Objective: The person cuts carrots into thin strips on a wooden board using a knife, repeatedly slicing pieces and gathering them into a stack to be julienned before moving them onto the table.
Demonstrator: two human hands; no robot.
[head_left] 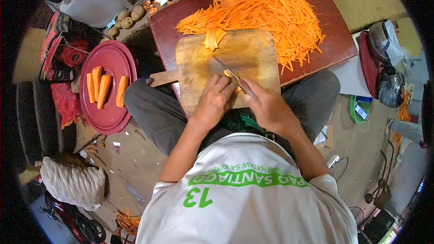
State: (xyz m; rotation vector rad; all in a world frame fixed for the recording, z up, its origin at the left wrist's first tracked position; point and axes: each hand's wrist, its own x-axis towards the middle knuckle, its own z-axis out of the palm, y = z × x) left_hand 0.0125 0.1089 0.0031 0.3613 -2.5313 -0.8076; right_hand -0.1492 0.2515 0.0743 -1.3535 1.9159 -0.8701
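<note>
A wooden cutting board [194, 68] with a handle on its left side lies across the near part of a dark red board. My right hand [271, 110] is closed around the handle of a knife [231, 73], whose blade points away to the upper left. Close by, my left hand [214, 96] has its fingers bent against a carrot piece [238, 89] beside the blade; the fingers partly hide it. Several flat carrot slices [213, 39] rest near the board's far edge. Behind them spreads a large heap of carrot strips [271, 16].
The dark red board [167, 22] sits before crossed legs. To the left, a red round lid or tray [88, 108] carries several peeled carrot pieces [104, 90]. Brown round items [126, 18] lie at the back left, a white sack [74, 183] at lower left, a green basket [352, 108] at right.
</note>
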